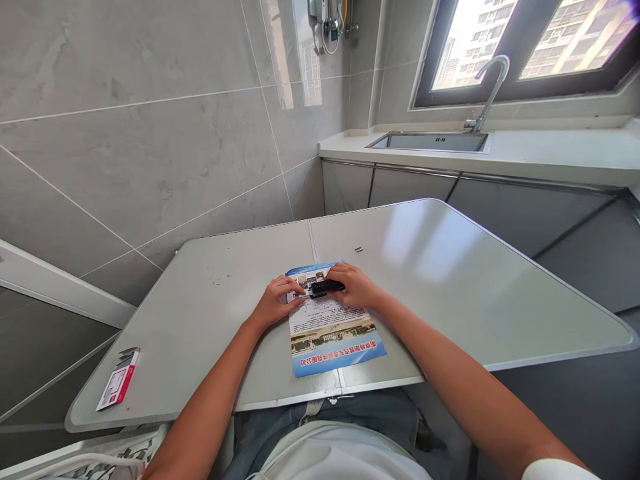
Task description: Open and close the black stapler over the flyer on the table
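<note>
A black stapler (325,287) lies across the upper part of a printed leaflet (333,313), its long side running left to right. My right hand (357,287) wraps round the stapler's right end from the far side, fingers closed on it. At the stapler's left end, my left hand (277,300) rests on the leaflet's left edge, with thumb and fingertips close together. Whatever lies between those fingertips is too small to make out. The leaflet has a blue band with red lettering along its near edge, and photos and text above.
The folding table (240,360) has a seam down its middle. Beyond the leaflet lie small staple strips (359,250); loose staple bits (219,278) are scattered to the left. A red and white box (119,380) sits near the left corner. Behind are a sink (425,141) and a tiled wall (175,133).
</note>
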The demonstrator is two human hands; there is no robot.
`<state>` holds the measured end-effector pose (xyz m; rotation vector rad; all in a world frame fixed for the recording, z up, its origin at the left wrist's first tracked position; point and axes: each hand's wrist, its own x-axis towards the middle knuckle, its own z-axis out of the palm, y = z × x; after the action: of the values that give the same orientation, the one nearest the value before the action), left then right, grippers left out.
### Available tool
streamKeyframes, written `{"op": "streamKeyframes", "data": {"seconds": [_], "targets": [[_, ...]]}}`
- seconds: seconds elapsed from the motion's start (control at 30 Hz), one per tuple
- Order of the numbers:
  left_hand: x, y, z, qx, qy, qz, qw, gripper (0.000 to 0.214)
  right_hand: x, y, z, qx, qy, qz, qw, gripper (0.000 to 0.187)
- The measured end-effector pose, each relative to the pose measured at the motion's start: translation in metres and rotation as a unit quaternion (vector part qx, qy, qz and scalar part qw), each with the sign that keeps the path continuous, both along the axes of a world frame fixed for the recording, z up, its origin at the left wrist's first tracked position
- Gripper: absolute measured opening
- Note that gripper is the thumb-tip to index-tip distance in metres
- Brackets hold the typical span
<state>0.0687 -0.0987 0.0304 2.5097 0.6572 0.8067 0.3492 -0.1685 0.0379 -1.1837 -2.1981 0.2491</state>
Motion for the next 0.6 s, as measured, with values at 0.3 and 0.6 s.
{"op": "streamKeyframes", "data": {"seconds": [0.3, 0.6], "targets": [[-0.016, 0.011, 0.002, 0.131, 0.029, 0.028, 0.991, 0.019, 0.015, 0.001, 0.005, -0.005, 0.029, -0.038, 0.999, 0.019], [-0.008, 0.000, 0.007, 0.025, -0.032, 0.016, 0.999, 0.012, 0.006, -0.003, 0.005, -0.022, 0.061, 0.048, 0.997, 0.012]]}}
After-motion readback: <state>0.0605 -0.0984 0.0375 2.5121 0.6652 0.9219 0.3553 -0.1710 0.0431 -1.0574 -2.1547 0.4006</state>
